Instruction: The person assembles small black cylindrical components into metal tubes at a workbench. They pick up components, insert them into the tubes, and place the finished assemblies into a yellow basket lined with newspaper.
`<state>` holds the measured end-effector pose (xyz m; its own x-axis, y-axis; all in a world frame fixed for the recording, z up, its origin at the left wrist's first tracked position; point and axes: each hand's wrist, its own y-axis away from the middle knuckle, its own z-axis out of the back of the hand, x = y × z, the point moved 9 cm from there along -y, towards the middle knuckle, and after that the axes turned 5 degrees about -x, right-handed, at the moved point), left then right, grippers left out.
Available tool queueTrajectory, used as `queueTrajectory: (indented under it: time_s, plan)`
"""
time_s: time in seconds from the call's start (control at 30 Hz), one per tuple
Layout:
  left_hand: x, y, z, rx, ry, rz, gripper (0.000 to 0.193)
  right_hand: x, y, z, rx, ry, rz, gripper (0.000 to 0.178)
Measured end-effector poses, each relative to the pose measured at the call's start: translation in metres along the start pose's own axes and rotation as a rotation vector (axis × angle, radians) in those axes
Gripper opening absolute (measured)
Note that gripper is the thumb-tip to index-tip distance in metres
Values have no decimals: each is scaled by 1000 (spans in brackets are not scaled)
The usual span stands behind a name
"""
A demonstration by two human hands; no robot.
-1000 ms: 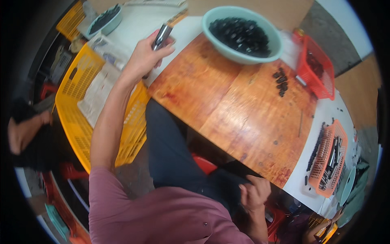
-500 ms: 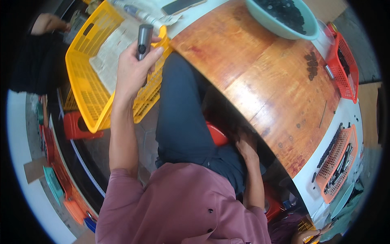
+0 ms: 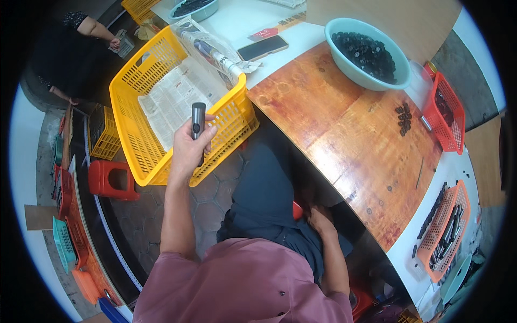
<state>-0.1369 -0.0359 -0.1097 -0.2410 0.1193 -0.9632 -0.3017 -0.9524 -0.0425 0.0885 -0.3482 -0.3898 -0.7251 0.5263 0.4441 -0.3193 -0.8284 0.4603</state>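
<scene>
My left hand grips a dark grey metal flashlight, a slim tube with a black button on its side. The tube is held roughly upright, with my thumb and fingers wrapped round it. It is over the near right side of a yellow plastic basket lined with newspaper. My right hand rests low by my lap, beside the table's edge. Its fingers are mostly hidden in shadow, so whether they hold anything does not show.
On the wooden board sit a pale green bowl of black parts and a cluster of small dark pieces. Red and orange baskets line the right. A phone lies behind; a red stool and another person are left.
The whole view has shifted, bringing more of the table's far side into sight. My left hand, still holding the flashlight, has come nearer to me along the basket's side. My right hand stays low.
</scene>
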Motion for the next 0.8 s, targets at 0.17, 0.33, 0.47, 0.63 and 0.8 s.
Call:
queueTrajectory:
  time_s: [0.17,0.33,0.47,0.63,0.8]
  plan:
    - [14,-6,11,-34,53,14,28,-4,-11,-6,-319,-18,169,55]
    - [21,-4,-1,-19,134,22,31,-10,-7,-12,-96,-63,-12,46]
    - [16,17,-28,66,220,17,29,-2,0,-12,45,-73,-131,30]
    - [29,46,-82,324,157,126,27,-21,-36,-34,-33,-147,-103,32]
    - [29,81,-135,611,90,147,22,-63,-88,-93,-42,-242,-97,32]
